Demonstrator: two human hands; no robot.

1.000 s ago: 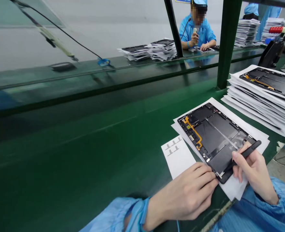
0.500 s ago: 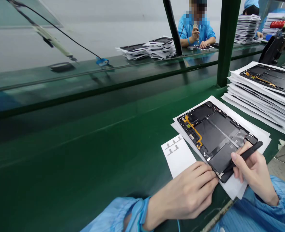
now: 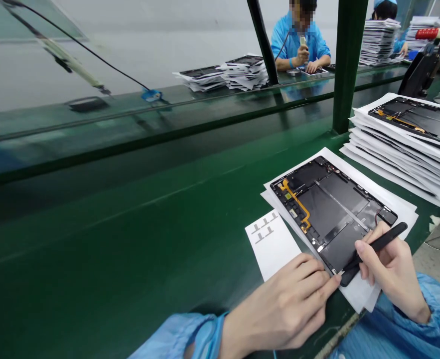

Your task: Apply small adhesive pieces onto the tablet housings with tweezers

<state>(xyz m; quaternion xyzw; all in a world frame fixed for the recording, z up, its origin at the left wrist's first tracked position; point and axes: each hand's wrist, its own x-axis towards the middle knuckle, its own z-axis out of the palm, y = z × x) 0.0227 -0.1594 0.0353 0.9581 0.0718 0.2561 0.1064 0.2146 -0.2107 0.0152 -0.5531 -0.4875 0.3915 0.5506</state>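
Note:
A black tablet back housing [image 3: 328, 209] with an orange flex cable [image 3: 298, 202] lies open side up on white paper sheets [image 3: 402, 212]. My right hand [image 3: 395, 274] is closed around black tweezers [image 3: 389, 237], whose tips point down at the housing's near corner. My left hand [image 3: 283, 304] rests beside that corner. Its index finger is stretched out and touches the housing's edge near a small pale piece [image 3: 335, 271]; its thumb is hidden. Partly beneath my left hand lies a white card [image 3: 275, 249] with several grey T-shaped stickers.
At the right stands a tall stack of housings between paper sheets [image 3: 399, 159]. A green post [image 3: 349, 75] rises behind it. Across the green bench [image 3: 130, 239], a co-worker in blue [image 3: 283, 40] holds a tool near more stacks [image 3: 244, 75]. A screwdriver-like tool [image 3: 70, 60] hangs at upper left.
My left index finger has stretched forward onto the housing's corner edge. My right hand keeps the tweezers at nearly the same place. The view has shifted slightly.

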